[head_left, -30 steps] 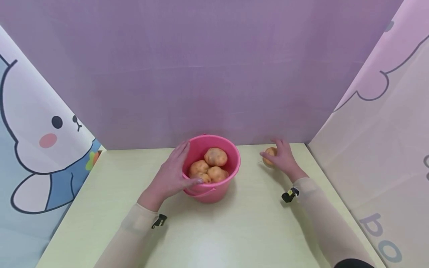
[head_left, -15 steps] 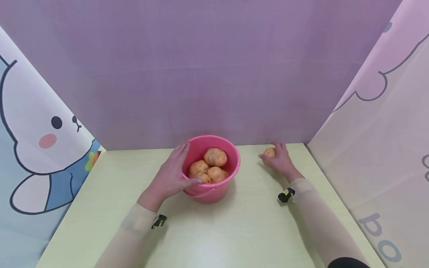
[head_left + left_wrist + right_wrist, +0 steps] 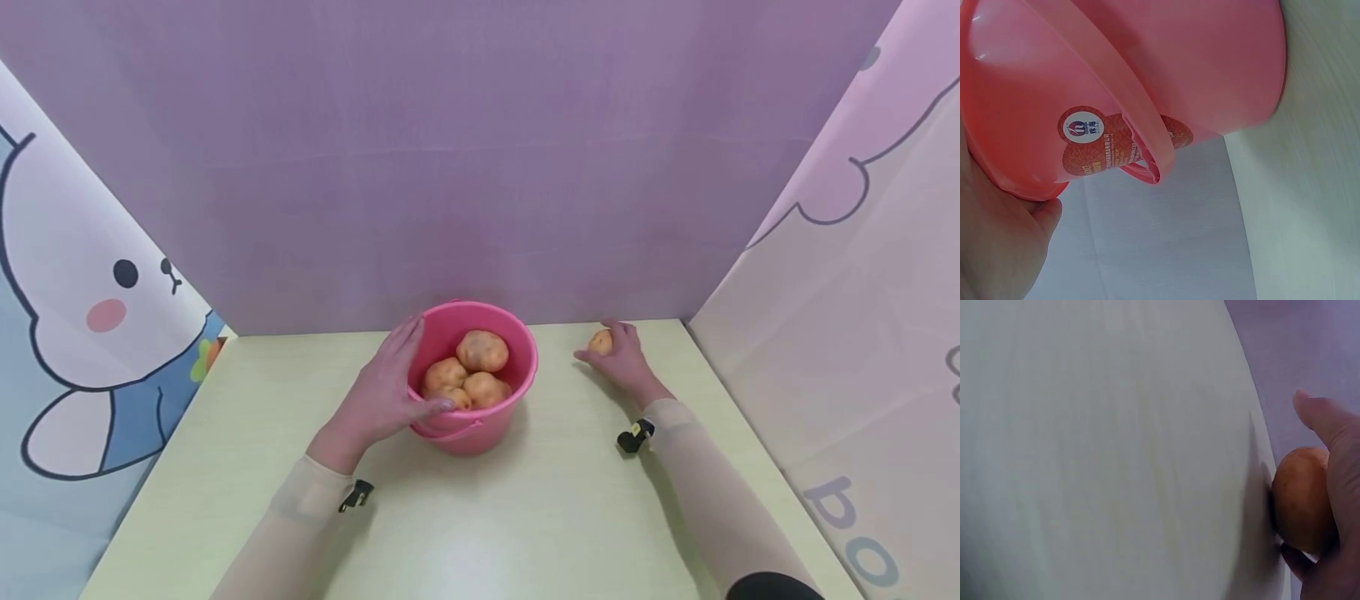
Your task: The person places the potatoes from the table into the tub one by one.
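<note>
A pink bucket (image 3: 480,436) stands upright at the table's middle, with several potatoes (image 3: 482,351) inside. My left hand (image 3: 384,389) holds its left side, the fingers along the rim and the thumb across the front edge. From the left wrist view, the bucket's wall, hanging handle (image 3: 1132,94) and red label (image 3: 1088,150) show close up. To the right of the bucket, my right hand (image 3: 624,360) grips a single potato (image 3: 601,342) between thumb and fingers near the back edge. In the right wrist view that potato (image 3: 1302,500) is close against the tabletop, partly hidden by the palm.
The pale table (image 3: 480,533) ends at a purple backdrop (image 3: 480,167). Printed cartoon panels flank it, a rabbit panel (image 3: 112,350) on the left and a pink-and-cream panel (image 3: 862,292) on the right. Each wrist carries a small black camera.
My right hand has shifted slightly left and its fingers have closed round the potato, which moved a little left with it. My left hand and the bucket have stayed in place.
</note>
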The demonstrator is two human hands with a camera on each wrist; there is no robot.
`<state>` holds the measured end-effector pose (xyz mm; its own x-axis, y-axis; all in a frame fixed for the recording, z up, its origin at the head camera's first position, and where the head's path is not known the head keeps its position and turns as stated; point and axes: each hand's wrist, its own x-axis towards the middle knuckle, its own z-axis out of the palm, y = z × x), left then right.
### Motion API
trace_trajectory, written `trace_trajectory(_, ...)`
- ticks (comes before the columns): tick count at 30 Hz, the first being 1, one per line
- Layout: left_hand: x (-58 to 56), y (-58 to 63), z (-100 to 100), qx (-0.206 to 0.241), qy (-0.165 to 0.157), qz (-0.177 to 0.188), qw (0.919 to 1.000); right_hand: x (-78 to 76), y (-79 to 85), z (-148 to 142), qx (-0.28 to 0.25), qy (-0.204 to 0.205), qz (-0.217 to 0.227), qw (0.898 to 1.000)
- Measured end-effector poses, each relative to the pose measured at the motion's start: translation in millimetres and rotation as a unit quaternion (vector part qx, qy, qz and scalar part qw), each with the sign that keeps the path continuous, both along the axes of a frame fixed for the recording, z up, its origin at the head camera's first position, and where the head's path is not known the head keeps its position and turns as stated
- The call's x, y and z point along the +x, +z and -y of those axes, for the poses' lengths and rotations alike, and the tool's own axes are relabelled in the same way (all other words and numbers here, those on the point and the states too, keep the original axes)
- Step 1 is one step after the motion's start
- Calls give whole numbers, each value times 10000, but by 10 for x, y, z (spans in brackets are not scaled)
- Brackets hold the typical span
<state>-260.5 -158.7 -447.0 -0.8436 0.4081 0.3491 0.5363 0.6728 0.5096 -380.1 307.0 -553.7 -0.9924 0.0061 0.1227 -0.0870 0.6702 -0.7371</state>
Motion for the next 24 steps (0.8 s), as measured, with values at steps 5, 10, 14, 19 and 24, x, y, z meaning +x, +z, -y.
trace_trajectory(5,-8,-2,-5,19,-28,-58,10000,-8,-53,-16,174,50,-194,9996)
trace_trajectory(10,-9,-1,-2,13,4,-37,10000,-45,-107,-42,152,85,-322,9993)
trace_trajectory(14,-16,-8,12,-14,38,-9,10000,-57,-95,-37,126,150,-389,9991)
trace_trajectory(19,-26,-15,14,-25,46,-32,10000,-53,-81,-35,129,164,-358,9991)
trace_trajectory(24,-17,-11,4,-15,48,-17,10000,-63,-101,-43,145,126,-322,9993)
